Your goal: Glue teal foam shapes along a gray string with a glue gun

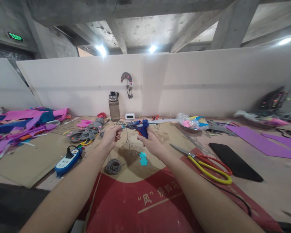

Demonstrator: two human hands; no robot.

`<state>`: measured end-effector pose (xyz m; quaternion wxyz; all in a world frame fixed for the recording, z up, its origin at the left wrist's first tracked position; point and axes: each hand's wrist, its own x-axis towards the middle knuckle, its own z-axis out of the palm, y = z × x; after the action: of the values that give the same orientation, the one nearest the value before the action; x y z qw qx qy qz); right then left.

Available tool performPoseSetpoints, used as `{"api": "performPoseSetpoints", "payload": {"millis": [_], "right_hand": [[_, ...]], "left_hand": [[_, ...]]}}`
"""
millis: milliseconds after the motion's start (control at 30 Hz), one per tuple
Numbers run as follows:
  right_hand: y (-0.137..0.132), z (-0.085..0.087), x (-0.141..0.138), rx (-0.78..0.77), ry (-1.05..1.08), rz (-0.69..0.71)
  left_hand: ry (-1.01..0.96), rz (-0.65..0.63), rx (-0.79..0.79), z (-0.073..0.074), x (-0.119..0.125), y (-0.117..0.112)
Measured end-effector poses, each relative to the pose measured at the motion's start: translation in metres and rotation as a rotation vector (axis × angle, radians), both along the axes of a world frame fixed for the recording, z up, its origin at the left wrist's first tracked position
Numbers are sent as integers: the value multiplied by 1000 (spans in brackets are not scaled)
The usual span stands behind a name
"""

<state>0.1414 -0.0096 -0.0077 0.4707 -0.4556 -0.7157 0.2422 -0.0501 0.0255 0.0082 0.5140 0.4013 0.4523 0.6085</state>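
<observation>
My right hand (151,140) is wrapped round the grip of a blue hot glue gun (142,127), whose nozzle points left. My left hand (111,137) is closed in a pinch on a small teal piece (123,126) close to the nozzle; its exact shape is too small to make out. A thin grey cord (127,137) hangs down between the hands. Below them, teal cut-out shapes (143,159) lie on the cardboard (133,174), and a coil of grey cord (113,166) sits nearer my left forearm.
Red-and-yellow scissors (208,165) and a black phone (235,161) lie to the right. A power strip (68,161) and grey felt pieces (86,132) are at the left. A bottle (114,108) and a small clock (129,116) stand before the white partition (184,84).
</observation>
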Motion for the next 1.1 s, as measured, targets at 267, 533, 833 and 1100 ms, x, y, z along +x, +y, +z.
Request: {"api": "performPoseSetpoints", "payload": {"millis": [267,533,833,1100], "right_hand": [[-7,9,-1,37,-65,-21],[-10,13,-1,19,-64,-15],[-13,16,-2,23,-69,8],[-10,14,-1,18,-98,5]], "left_hand": [[10,5,23,1,3,-3],[39,1,47,0,3,-2],[48,-3,45,0,2,0],[28,-21,51,0,0,1]]}}
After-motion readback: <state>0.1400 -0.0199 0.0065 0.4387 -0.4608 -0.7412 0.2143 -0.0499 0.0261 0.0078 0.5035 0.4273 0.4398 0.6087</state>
